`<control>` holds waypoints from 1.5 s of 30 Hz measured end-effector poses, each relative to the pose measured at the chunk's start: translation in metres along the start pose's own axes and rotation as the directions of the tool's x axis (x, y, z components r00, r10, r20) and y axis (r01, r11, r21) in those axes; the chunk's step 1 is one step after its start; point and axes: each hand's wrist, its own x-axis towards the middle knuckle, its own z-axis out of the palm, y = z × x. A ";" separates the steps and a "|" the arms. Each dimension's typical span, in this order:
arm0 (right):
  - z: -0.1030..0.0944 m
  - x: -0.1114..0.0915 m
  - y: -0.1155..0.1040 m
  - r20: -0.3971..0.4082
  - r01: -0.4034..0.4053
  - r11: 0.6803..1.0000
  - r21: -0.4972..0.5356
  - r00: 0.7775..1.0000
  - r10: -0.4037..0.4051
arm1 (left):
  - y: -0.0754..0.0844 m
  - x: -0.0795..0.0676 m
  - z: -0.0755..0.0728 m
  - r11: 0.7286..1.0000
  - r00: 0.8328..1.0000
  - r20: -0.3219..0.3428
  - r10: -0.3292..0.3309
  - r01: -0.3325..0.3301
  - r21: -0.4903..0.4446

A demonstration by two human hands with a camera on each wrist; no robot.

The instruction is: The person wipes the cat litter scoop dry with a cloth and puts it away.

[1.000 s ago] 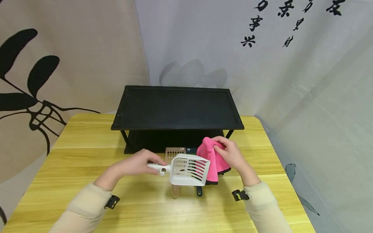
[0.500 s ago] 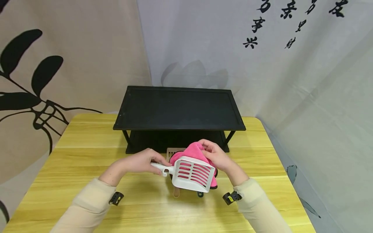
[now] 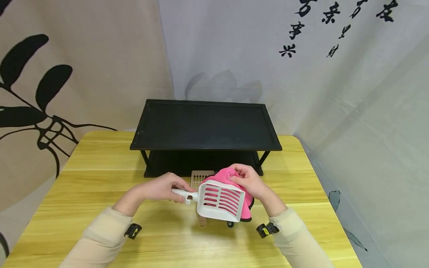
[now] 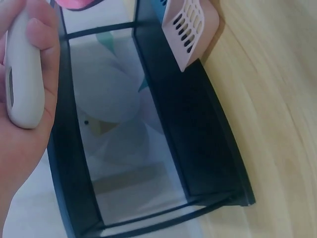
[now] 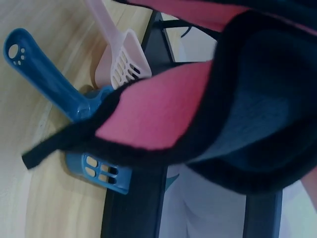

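Note:
My left hand (image 3: 164, 188) grips the handle of a white slotted litter scoop (image 3: 219, 201), whose head points right above the table. My right hand (image 3: 249, 181) pinches a pink cloth (image 3: 228, 174) with dark edging. The cloth is behind the scoop head and shows pink through its slots. In the left wrist view, fingers wrap the scoop's pale handle (image 4: 25, 74). The cloth (image 5: 158, 109) fills much of the right wrist view, its bluish underside turned up and the right fingers mostly hidden.
Below lie a beige-pink slotted scoop (image 3: 202, 222) and a blue one (image 5: 54, 84), handles toward the table's front, heads at the rack's lower shelf. The black two-tier rack (image 3: 207, 124) stands at the back of the wooden table (image 3: 161, 238), before a printed curtain (image 3: 214, 48).
The right hand has brought the cloth left from beside the scoop to behind its head, then shifted slightly back right. The left hand and scoop have moved a little right.

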 end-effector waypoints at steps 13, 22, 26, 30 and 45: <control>-0.032 -0.024 -0.003 -0.206 0.132 0.970 0.206 0.974 -0.089 | -0.010 -0.021 -0.015 0.994 0.978 -0.179 -0.108 0.106 -0.024; -0.050 -0.039 -0.007 -0.306 0.132 0.977 0.169 0.949 -0.075 | -0.012 -0.031 -0.023 0.988 0.964 -0.223 -0.143 0.128 -0.081; -0.056 -0.042 -0.007 -0.339 0.114 0.984 0.140 0.939 -0.060 | -0.006 -0.035 -0.027 0.985 0.955 -0.254 -0.154 0.127 -0.119; -0.061 -0.046 -0.005 -0.369 0.097 0.988 0.118 0.928 -0.047 | -0.001 -0.038 -0.032 0.974 0.947 -0.273 -0.171 0.121 -0.191; -0.068 -0.056 -0.001 -0.383 0.138 0.980 0.144 0.921 -0.073 | 0.012 -0.038 -0.042 0.939 0.882 -0.437 -0.179 0.020 -0.344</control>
